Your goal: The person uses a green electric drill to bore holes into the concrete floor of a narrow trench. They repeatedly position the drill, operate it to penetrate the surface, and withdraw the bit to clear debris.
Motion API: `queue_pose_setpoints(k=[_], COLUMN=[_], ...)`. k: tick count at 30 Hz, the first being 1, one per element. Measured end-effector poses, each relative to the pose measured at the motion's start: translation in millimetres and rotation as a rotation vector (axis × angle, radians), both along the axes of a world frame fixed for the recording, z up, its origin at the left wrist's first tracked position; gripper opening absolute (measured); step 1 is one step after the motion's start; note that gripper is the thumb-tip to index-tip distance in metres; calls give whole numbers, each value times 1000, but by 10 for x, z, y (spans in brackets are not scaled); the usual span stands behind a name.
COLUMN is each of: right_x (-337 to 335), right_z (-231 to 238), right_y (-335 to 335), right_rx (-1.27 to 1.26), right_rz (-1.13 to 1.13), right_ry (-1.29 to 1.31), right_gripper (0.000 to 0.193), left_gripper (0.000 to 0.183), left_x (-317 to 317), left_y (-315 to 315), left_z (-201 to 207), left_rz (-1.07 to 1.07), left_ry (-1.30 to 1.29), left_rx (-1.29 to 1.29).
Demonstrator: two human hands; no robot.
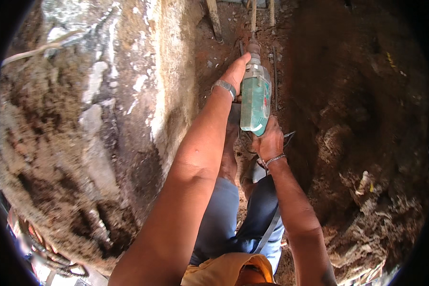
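A green power drill point(256, 102) with a grey front housing is held out ahead of me, its nose pointing away. My left hand point(237, 74) is closed at the front of the drill, the thumb lying along its collar; the rest of the fingers are hidden behind it. Around the rear grip, my right hand point(270, 139) is wrapped, with the trigger out of sight. The dusty chuck point(254, 46) lines up with a pale wooden stick point(253, 21) beyond it. I cannot tell whether they touch, and the bit does not show clearly.
A rough, white-stained wall point(143, 71) rises close on the left. Dark, lumpy earth point(357, 128) banks up on the right. Other wooden sticks point(214, 20) stand ahead, and a thin metal rod point(275, 78) lies right of the drill. My legs point(219, 209) are below.
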State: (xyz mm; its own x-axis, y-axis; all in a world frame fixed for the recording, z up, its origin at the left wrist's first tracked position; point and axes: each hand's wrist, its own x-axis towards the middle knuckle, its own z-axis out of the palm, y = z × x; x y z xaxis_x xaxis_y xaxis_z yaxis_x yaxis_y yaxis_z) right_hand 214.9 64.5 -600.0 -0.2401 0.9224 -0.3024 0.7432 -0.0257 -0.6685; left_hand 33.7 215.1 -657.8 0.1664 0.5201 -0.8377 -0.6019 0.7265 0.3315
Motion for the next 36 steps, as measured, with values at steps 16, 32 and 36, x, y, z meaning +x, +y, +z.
queue_pose_setpoints(k=[16, 32, 36], right_x=[-26, -84, -146], right_z=[-1428, -1751, -1825], right_y=[637, 606, 598], right_rx=[41, -41, -111], right_rz=[89, 198, 212], right_ry=[107, 151, 80], right_gripper=[63, 68, 70], left_gripper=[50, 55, 52], left_x=[-201, -317, -316], left_y=[541, 285, 320], left_z=[-1281, -1454, -1465], left_rz=[-42, -137, -135], left_ry=[159, 73, 94], left_rx=[231, 330, 355])
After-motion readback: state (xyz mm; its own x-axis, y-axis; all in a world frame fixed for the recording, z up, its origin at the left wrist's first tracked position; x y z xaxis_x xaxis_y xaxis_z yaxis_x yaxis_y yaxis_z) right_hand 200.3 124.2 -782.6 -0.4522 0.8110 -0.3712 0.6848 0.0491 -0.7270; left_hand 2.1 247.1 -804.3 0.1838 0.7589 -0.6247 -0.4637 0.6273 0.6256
